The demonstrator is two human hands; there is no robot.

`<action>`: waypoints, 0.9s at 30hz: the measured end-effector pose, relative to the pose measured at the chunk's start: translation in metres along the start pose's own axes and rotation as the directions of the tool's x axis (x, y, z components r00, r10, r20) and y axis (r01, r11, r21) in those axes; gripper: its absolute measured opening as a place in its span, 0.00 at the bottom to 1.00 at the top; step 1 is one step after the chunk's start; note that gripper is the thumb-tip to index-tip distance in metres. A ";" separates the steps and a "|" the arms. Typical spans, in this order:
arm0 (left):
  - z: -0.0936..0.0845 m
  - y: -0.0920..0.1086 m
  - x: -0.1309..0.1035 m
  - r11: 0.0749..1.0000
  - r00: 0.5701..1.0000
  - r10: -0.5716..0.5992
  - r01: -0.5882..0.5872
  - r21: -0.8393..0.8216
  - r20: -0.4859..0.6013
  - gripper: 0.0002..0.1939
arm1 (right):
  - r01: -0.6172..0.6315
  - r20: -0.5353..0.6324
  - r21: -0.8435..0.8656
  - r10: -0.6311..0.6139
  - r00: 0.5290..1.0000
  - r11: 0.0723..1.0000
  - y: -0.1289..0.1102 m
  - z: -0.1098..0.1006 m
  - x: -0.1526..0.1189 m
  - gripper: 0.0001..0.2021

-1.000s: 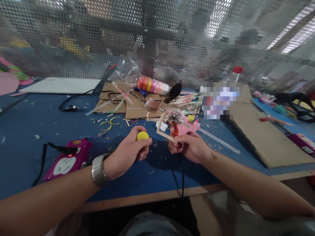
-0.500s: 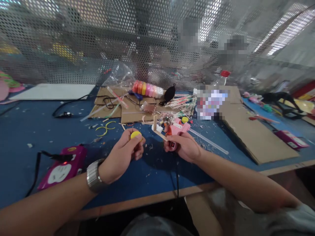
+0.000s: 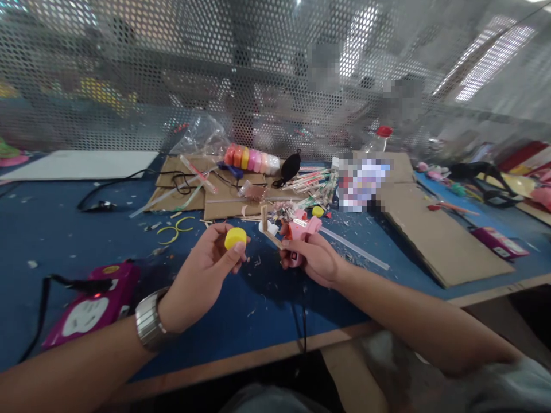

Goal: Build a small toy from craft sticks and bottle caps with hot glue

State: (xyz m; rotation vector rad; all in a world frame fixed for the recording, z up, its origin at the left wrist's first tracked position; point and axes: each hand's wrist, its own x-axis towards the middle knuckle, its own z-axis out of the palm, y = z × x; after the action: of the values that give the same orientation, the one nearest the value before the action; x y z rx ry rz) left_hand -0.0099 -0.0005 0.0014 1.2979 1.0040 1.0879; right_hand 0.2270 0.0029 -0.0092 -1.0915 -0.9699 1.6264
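A round yellow cap (image 3: 235,238) is pinched between the thumb and fingers of my left hand (image 3: 206,269), which is above the blue table. My right hand (image 3: 316,257) is closed round a pink glue gun (image 3: 303,225); the same hand also holds an L-shaped piece of light wooden sticks (image 3: 271,234), its short arm pointing up. The two hands are apart, with the wooden piece reaching toward the left one. A second yellow cap (image 3: 317,211) lies just behind the glue gun.
Cardboard pieces (image 3: 439,229) lie at the right and back. A magenta box (image 3: 92,304) with a black cable is at the left. Colored tubs (image 3: 252,159), a pile of sticks (image 3: 307,182), a clear rod (image 3: 355,248) and yellow rings (image 3: 167,234) lie on the blue table (image 3: 172,361).
The view has shifted slightly to the right. My left hand has turned the yellow cap so more of it shows. My right hand keeps the glue gun and wooden piece.
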 end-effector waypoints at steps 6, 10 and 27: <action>-0.004 0.000 0.000 0.999 1.000 -0.021 0.020 0.042 0.014 0.29 | -0.002 0.039 -0.122 0.007 0.999 0.992 0.001 0.000 -0.001 0.22; -0.005 0.001 -0.001 0.999 1.000 0.005 -0.006 0.051 0.025 0.28 | 0.015 0.076 -0.202 0.001 0.997 0.979 -0.003 0.001 -0.003 0.19; -0.003 0.005 -0.006 0.999 0.999 0.052 -0.053 -0.014 -0.013 0.28 | 0.018 0.132 -0.254 0.016 0.991 0.967 -0.003 -0.002 -0.004 0.19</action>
State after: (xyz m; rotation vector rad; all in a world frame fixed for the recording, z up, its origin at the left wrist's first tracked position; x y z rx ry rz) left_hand -0.0142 -0.0054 0.0062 1.3133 0.9748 1.1430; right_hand 0.2299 0.0003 -0.0064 -1.1626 -1.2964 1.6208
